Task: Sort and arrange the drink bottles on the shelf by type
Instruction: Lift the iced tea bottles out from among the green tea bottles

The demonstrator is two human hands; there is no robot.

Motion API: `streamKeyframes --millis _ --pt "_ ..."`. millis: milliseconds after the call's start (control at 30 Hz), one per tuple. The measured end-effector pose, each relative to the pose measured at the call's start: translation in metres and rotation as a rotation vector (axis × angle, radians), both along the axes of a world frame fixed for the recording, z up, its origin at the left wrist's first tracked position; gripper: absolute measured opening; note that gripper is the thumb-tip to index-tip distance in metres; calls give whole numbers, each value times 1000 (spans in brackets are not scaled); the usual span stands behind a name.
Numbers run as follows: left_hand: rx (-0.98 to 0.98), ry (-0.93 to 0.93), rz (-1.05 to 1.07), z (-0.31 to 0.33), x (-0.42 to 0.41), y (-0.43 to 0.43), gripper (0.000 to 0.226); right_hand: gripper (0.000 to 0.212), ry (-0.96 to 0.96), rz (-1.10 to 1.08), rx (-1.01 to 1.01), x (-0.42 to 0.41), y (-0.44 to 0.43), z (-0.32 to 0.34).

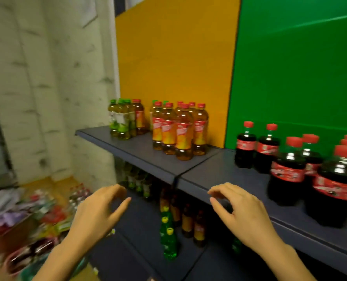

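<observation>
Both hands hang low in the frame before the edge of the shelf and hold nothing. The left hand and the right hand have loosely curled fingers. All bottles stand upright. Above the left hand, one stray red-capped bottle stands against the green-capped tea bottles, apart from the red-capped group at centre. I judge the left hand is nearer to it. Cola bottles fill the right side.

tea bottles left of cola bottles, on shelf
</observation>
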State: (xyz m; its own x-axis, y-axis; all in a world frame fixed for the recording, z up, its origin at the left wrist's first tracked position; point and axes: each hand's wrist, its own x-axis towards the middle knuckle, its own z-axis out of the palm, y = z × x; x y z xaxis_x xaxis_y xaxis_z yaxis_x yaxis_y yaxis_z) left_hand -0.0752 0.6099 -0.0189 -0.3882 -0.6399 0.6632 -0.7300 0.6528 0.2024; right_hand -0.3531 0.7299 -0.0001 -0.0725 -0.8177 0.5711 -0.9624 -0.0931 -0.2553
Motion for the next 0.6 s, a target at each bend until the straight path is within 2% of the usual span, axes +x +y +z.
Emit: streamKeyframes --millis 100,267,500,600 --pt "18 -73 97 -11 54 -31 32 17 -1 45 48 46 -48 -15" --pt "77 -118 178 -26 132 -91 45 20 -7 83 91 116 -130 -27" --pt "173 -142 249 -19 198 -169 21 20 -6 92 101 166 -234 -13" --pt "193 -157 269 -20 212 -207 18 19 11 75 106 173 -276 -7"
